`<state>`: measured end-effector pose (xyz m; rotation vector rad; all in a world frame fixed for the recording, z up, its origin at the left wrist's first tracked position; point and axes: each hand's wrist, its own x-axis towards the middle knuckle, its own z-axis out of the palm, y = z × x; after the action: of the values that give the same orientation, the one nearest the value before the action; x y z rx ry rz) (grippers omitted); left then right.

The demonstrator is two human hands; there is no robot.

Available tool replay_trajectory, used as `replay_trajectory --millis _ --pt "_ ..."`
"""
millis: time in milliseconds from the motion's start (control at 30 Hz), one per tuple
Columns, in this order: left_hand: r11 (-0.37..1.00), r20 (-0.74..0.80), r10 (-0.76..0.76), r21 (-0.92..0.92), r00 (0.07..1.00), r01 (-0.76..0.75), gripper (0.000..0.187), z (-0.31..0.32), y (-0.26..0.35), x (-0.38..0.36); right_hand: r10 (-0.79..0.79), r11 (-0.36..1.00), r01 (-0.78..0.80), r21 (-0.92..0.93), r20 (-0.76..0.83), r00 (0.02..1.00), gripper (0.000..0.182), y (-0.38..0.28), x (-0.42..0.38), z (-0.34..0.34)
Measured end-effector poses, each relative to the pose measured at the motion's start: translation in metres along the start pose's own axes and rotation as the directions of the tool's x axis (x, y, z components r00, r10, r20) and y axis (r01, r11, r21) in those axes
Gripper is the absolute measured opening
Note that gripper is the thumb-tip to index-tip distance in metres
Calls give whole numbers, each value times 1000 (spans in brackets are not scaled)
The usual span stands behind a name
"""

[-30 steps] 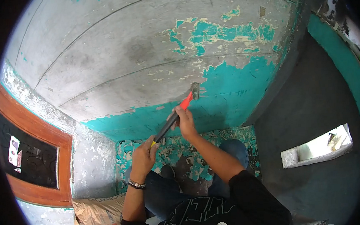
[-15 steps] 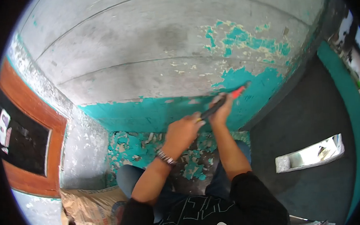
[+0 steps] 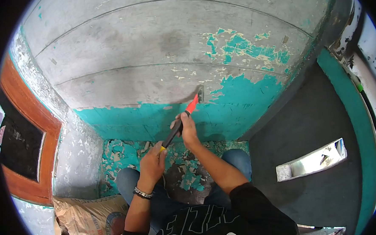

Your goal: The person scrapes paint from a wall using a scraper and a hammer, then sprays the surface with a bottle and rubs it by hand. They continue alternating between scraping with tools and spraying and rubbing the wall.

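A long scraper [image 3: 191, 106] with a black handle, a red neck and a yellow band slants up toward the wall. Its dark head is at the wall, beside the left edge of the raised turquoise paint patch; whether it touches is hard to tell. My left hand [image 3: 152, 162], with a bracelet at the wrist, is closed around the handle's lower end by the yellow band. Higher up, just below the red neck, my right hand [image 3: 188, 130] grips the same handle. Turquoise paint [image 3: 250, 93] covers the lower wall, and bare grey wall [image 3: 131, 84] lies above it.
Paint flakes [image 3: 126, 157] litter the floor at the wall's foot, in front of my knees. A brown paper sack [image 3: 89, 218] stands at lower left, below a wood-framed door [image 3: 49, 152]. On my right is a dark panel [image 3: 307, 128] with a bright rectangular opening [image 3: 318, 160].
Both hands have swung the scraper leftward, its head leaving the turquoise area at right for the patch's left edge. My left hand has dropped lower and left. The view has shifted slightly.
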<state>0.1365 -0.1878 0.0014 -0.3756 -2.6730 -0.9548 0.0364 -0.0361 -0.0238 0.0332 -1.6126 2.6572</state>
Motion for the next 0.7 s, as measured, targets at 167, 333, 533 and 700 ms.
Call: replay_trajectory --millis 167,333,533,700 --pt "997 -14 -49 -55 999 48 33 5 -1 0 94 946 -43 320 -146 985 35 -3 -3 23" --pt "901 294 -85 -385 952 199 41 7 -5 -5 103 913 -14 408 -197 975 33 -2 -5 21" --pt "846 189 -88 -503 978 174 46 17 -8 -23 93 926 32 377 -309 946 34 7 -3 18" --pt "848 257 -165 -455 952 270 43 15 -3 -14 106 932 26 363 -341 934 34 -1 -1 17"
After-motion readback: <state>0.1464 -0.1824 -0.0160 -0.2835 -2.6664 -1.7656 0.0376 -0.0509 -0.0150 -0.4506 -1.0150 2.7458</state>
